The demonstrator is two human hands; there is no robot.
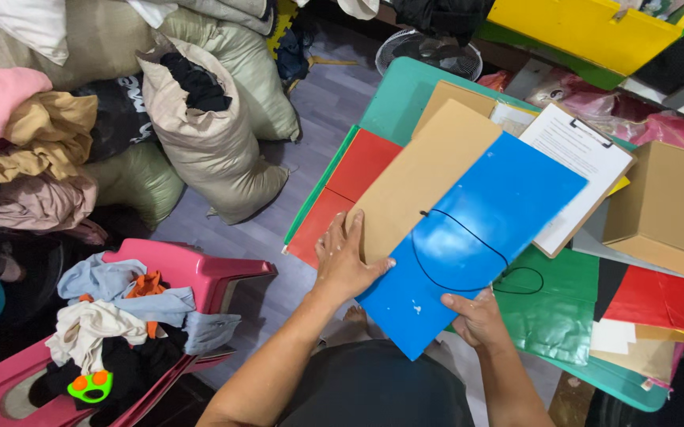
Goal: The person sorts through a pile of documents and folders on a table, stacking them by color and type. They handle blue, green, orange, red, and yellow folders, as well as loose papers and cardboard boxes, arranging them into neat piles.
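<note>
Fingers of the left hand point(347, 265) lie spread apart and flat, palm down, pressing a tan cardboard sheet point(425, 178) where it overlaps red glossy sheets point(354, 178) that sit just beyond the fingertips toward the table's left edge. To the right, a blue glossy sheet point(476, 237) lies tilted across the cardboard, its near corner hanging off the teal table point(405, 91) between the two hands. A thin black elastic cord point(468, 249) loops loosely over the blue sheet's surface, just ahead of the right hand point(480, 320). That hand's fingers are curled together, pinching the lower right edge of the blue sheet, thumb on top. Further right of these fingers lie green point(563, 304), red and yellow sheets, a clipboard point(583, 166) with paper, and a cardboard box point(666, 209). Judging from this, the slick blue sheet could slide off the cardboard toward the floor, since only one corner is gripped and much of it overhangs. The loose cord could snag fingers or drag neighbouring sheets. Layered glossy sheets beneath may shift under the flat left palm.
</note>
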